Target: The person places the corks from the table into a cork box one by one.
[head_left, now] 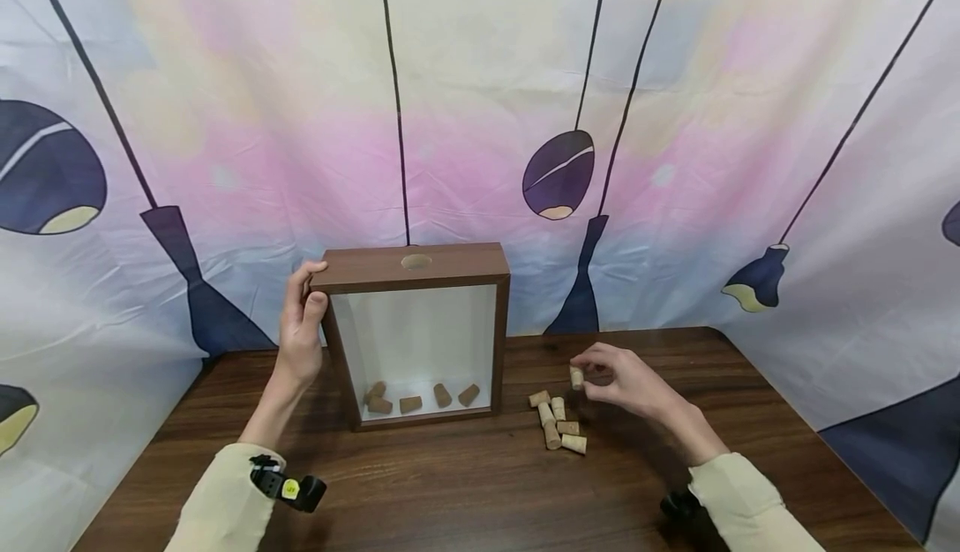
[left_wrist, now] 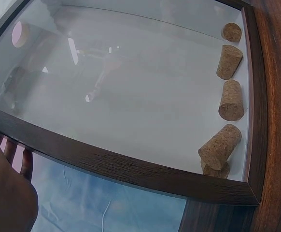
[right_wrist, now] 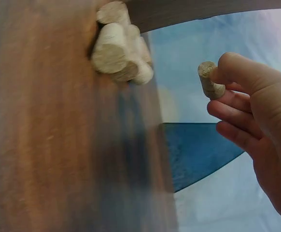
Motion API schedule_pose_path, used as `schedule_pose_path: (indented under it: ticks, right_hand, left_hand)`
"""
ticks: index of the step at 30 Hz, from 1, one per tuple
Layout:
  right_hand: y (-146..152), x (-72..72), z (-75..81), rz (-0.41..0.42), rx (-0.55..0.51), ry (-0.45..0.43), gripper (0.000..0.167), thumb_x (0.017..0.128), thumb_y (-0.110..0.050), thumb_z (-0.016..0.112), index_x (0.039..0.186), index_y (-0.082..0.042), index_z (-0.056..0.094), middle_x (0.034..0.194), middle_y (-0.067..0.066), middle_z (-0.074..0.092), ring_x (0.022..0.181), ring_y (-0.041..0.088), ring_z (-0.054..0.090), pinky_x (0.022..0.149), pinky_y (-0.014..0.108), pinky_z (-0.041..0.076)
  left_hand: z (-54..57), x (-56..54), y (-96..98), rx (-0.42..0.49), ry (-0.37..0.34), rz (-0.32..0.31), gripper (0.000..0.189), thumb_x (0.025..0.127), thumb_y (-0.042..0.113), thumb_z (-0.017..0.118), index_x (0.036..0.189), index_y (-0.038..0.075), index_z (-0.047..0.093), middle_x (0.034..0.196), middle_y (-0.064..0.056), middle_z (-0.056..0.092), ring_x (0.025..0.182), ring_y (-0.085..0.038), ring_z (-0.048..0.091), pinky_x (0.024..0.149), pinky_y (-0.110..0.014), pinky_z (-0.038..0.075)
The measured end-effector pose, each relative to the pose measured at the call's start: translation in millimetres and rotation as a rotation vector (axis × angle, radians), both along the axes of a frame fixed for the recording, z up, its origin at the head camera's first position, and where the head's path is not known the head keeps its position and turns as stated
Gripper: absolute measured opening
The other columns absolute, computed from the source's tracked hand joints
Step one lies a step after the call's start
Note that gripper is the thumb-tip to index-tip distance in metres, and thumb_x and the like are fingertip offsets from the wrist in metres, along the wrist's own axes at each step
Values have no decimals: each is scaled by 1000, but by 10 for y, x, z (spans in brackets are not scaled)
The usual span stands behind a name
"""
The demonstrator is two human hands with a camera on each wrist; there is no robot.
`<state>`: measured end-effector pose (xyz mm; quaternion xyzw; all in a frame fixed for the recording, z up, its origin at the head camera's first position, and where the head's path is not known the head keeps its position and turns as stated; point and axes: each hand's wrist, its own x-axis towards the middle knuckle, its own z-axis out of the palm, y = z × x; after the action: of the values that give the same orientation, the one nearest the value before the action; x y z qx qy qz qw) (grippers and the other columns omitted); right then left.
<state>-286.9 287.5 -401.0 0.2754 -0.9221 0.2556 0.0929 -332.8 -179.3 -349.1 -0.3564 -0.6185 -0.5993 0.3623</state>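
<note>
A brown wooden shadow box (head_left: 417, 272) with a clear front stands upright on the table, a round hole in its top. Several corks (left_wrist: 231, 100) lie along its floor, seen through the front. My left hand (head_left: 302, 331) grips the box's upper left corner, thumb on the front and fingers over the top edge. To the right of the box, my right hand (head_left: 622, 377) pinches one cork (right_wrist: 210, 81) between thumb and fingers, held above the table. Below and left of that hand lies a loose group of corks (head_left: 552, 435).
The dark wood-grain table (head_left: 420, 494) reaches back to a hanging cloth (head_left: 465, 118) printed with lamps. Each wrist wears a black strapped device, the left one (head_left: 288, 485) with a yellow sticker.
</note>
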Motion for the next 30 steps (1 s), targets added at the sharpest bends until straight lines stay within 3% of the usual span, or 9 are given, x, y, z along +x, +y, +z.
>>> schedule_pose_path:
  ticks: [4, 10, 15, 23, 30]
  right_hand:
    - [-42, -3, 127, -5, -28, 75, 33, 88, -11, 72, 120, -9, 69, 111, 0, 67, 96, 15, 67, 81, 31, 56]
    - [-104, -17, 280, 16, -69, 246, 36, 82, -7, 76, 117, -10, 70, 104, -2, 68, 91, 16, 66, 78, 33, 56]
    - [-141, -33, 411, 50, -109, 372, 36, 78, -3, 79, 113, -8, 70, 101, -1, 69, 87, 15, 66, 75, 29, 55]
    - [-215, -35, 663, 48, -159, 433, 36, 80, -6, 78, 114, -12, 70, 105, -3, 68, 90, 14, 66, 79, 23, 53]
    - [-331, -61, 963, 96, -197, 501, 37, 78, -3, 78, 114, -9, 71, 103, 1, 69, 92, 18, 66, 86, 19, 49]
  left_hand:
    - [-1, 1, -3, 2, -3, -3, 46, 108, 22, 39, 140, -10, 36, 117, 7, 42, 79, -10, 27, 82, -25, 21]
    - [-3, 3, -5, -3, -1, -4, 45, 108, 22, 39, 140, -10, 36, 125, 5, 42, 79, -11, 27, 81, -25, 21]
    - [2, -2, -4, 1, 4, -2, 45, 108, 22, 40, 140, -10, 36, 113, 7, 42, 76, -11, 26, 80, -25, 21]
    - [-8, -10, -17, -4, 11, 9, 46, 108, 23, 40, 139, -10, 38, 81, 7, 32, 68, -11, 24, 72, -25, 21]
    - [-13, -31, -26, 4, 16, -8, 45, 108, 22, 41, 140, -9, 39, 80, 6, 31, 65, -10, 24, 70, -26, 21]
